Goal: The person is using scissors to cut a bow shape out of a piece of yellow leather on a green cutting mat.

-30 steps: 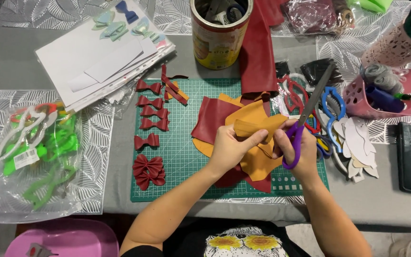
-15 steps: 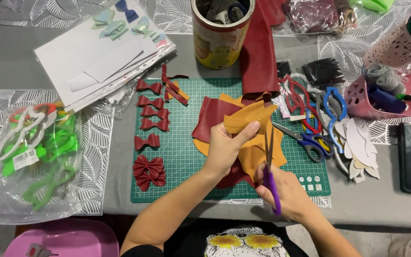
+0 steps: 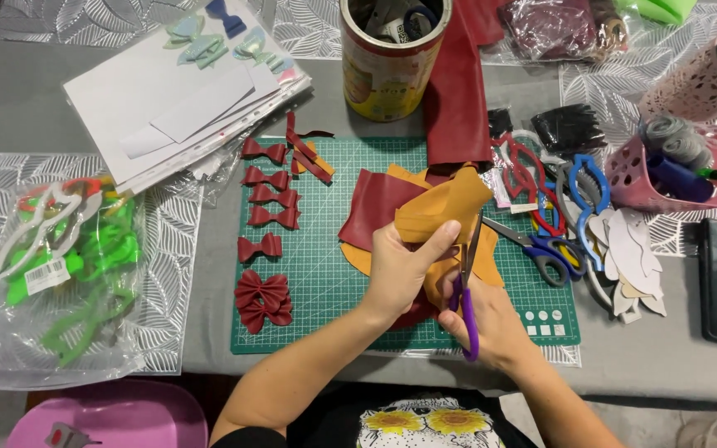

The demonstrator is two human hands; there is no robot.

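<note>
Over the green cutting mat (image 3: 309, 249), the left hand (image 3: 400, 270) pinches the folded mustard sheet (image 3: 441, 207) – blades upright along its right edge – while the right hand (image 3: 483, 319) grips the purple-handled scissors (image 3: 466, 290) just beside it.

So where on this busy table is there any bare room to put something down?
Bare green cutting mat shows between the column of red bows and the left hand. Grey table is open left of the white paper stack. The right side, around the pink basket and spare scissors, is crowded.
</note>
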